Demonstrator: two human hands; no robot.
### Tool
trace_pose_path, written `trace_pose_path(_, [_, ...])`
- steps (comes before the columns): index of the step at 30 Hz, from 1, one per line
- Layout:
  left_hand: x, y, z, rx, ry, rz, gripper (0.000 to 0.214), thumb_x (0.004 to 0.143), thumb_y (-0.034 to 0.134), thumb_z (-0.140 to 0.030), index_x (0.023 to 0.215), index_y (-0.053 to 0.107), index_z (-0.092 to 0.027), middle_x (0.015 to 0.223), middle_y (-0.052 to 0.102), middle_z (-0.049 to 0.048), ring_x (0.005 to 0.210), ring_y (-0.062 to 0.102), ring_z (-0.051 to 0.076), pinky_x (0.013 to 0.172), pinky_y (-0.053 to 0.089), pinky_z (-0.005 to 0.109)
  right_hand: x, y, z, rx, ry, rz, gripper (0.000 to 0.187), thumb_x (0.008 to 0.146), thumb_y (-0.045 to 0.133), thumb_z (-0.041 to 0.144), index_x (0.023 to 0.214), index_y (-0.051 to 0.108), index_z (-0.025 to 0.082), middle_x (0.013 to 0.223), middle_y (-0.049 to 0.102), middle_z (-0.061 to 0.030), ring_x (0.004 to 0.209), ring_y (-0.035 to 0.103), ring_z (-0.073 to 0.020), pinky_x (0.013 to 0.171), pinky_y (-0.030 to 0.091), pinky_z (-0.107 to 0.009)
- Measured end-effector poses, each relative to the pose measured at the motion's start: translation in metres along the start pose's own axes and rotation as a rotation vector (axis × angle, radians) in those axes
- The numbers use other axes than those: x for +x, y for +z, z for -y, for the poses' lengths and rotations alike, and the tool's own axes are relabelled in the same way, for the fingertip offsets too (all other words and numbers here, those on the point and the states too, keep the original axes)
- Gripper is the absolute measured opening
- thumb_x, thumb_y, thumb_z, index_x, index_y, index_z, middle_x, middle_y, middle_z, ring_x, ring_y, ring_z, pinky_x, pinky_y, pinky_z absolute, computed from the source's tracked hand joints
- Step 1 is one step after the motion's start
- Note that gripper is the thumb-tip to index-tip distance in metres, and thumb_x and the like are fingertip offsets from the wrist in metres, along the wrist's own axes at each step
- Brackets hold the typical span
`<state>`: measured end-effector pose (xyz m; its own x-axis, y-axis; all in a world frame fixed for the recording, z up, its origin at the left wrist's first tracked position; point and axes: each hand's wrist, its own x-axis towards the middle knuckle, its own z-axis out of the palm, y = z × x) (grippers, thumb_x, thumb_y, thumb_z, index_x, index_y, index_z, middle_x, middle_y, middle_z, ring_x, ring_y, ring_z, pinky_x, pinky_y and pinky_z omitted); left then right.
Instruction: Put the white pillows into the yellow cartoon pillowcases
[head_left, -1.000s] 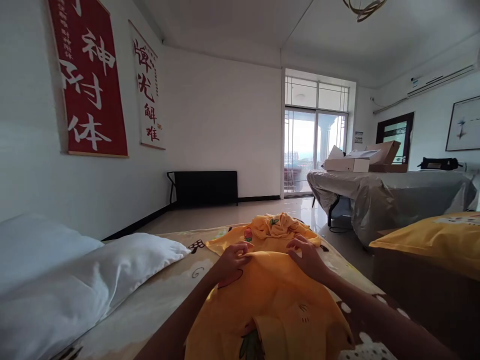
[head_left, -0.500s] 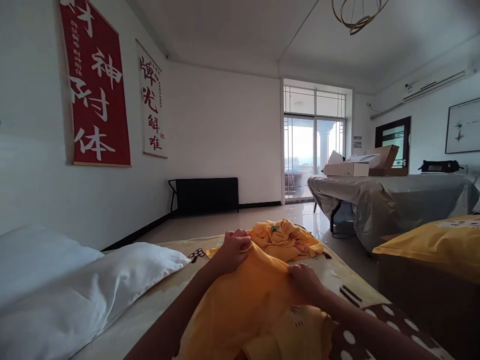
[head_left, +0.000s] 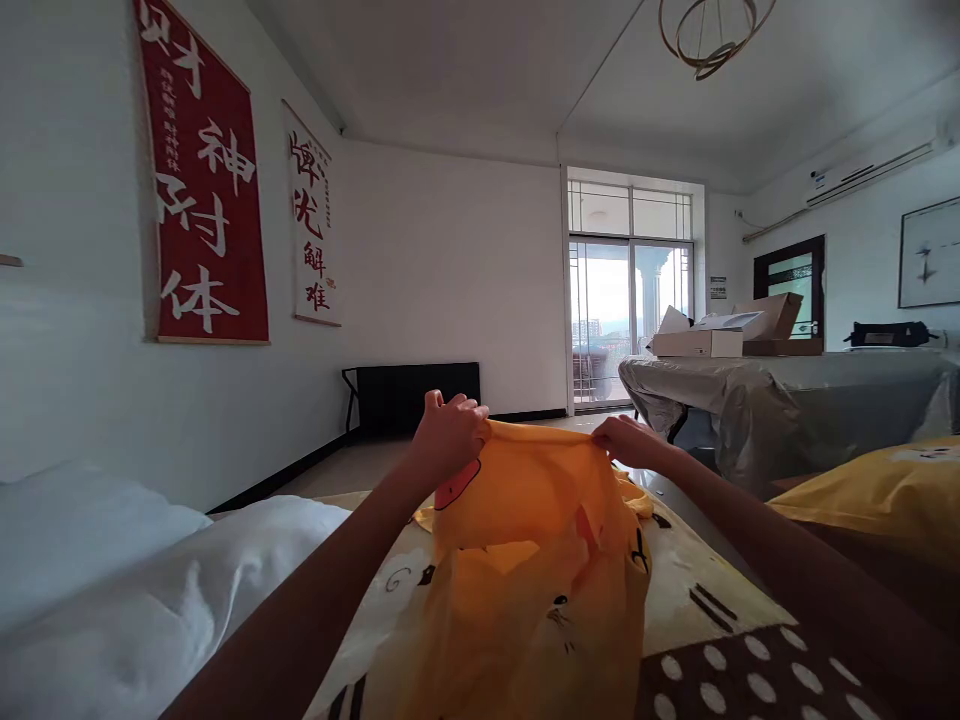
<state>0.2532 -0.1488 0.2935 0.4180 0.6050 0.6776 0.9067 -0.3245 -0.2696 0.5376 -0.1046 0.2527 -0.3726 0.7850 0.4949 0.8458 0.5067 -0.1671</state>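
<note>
A yellow printed pillowcase (head_left: 532, 560) hangs in front of me above the bed (head_left: 720, 610). My left hand (head_left: 448, 432) is closed on its upper left corner. My right hand (head_left: 628, 440) pinches its upper right corner. Both arms are stretched forward, and the cloth is spread between the two hands and drapes down to the patterned sheet. More yellow cloth (head_left: 637, 495) lies bunched on the bed behind it, mostly hidden.
A white pillow (head_left: 135, 590) lies on the bed at my left, along the wall with two hanging scrolls (head_left: 206, 190). A yellow pillow (head_left: 877, 490) sits at the right. A covered table (head_left: 780, 400) with cardboard boxes (head_left: 720, 335) stands further back, before a glass door.
Both hands gripped the yellow cloth on the bed and raised it, so it hangs spread between them. The camera view tilted up a little.
</note>
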Motion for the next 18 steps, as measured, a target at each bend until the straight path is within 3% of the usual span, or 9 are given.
trace_pose_path(5, [0.031, -0.041, -0.011, -0.195, -0.082, 0.024, 0.024, 0.077, 0.045, -0.033, 0.08, 0.062, -0.016, 0.076, 0.064, 0.0028, 0.075, 0.058, 0.02, 0.081, 0.034, 0.039, 0.028, -0.062, -0.003, -0.068, 0.14, -0.268, 0.027, 0.087, 0.045, 0.023, 0.089, 0.071, 0.018, 0.087, 0.066, -0.0097, 0.084, 0.059, -0.0229, 0.072, 0.039, -0.033])
trace_pose_path(7, [0.043, -0.055, -0.013, -0.212, -0.125, -0.032, 0.025, 0.078, 0.042, -0.029, 0.079, 0.063, -0.015, 0.079, 0.064, 0.0031, 0.08, 0.058, 0.021, 0.086, 0.031, 0.043, 0.036, -0.08, 0.0, -0.029, 0.153, -0.404, 0.029, 0.088, 0.043, 0.023, 0.095, 0.07, 0.017, 0.092, 0.065, -0.0103, 0.087, 0.058, -0.0231, 0.076, 0.041, -0.034])
trace_pose_path(9, [0.052, -0.066, -0.012, -0.144, -0.159, -0.14, 0.023, 0.076, 0.044, -0.024, 0.079, 0.064, -0.014, 0.086, 0.064, 0.0049, 0.09, 0.057, 0.025, 0.092, 0.026, 0.049, 0.041, -0.093, 0.005, 0.028, 0.133, -0.498, 0.027, 0.087, 0.044, 0.022, 0.089, 0.071, 0.015, 0.085, 0.065, -0.0079, 0.081, 0.058, -0.0195, 0.074, 0.043, -0.032])
trace_pose_path(13, [0.057, -0.077, -0.001, 0.009, -0.181, -0.297, 0.023, 0.077, 0.047, -0.021, 0.085, 0.065, -0.009, 0.096, 0.061, 0.0071, 0.099, 0.056, 0.026, 0.095, 0.022, 0.052, 0.044, -0.103, 0.017, 0.246, 0.116, -0.539, 0.021, 0.081, 0.051, 0.022, 0.073, 0.068, 0.012, 0.067, 0.061, -0.0022, 0.061, 0.052, -0.0116, 0.06, 0.043, -0.026])
trace_pose_path(18, [0.051, -0.086, 0.01, -0.003, -0.213, -0.344, 0.024, 0.084, 0.046, -0.024, 0.085, 0.064, -0.008, 0.077, 0.059, 0.0044, 0.091, 0.059, 0.024, 0.095, 0.024, 0.05, 0.038, -0.097, 0.039, 0.739, 0.157, -0.516, 0.013, 0.077, 0.057, 0.022, 0.074, 0.064, 0.011, 0.066, 0.06, -0.0018, 0.057, 0.053, -0.0107, 0.054, 0.044, -0.024])
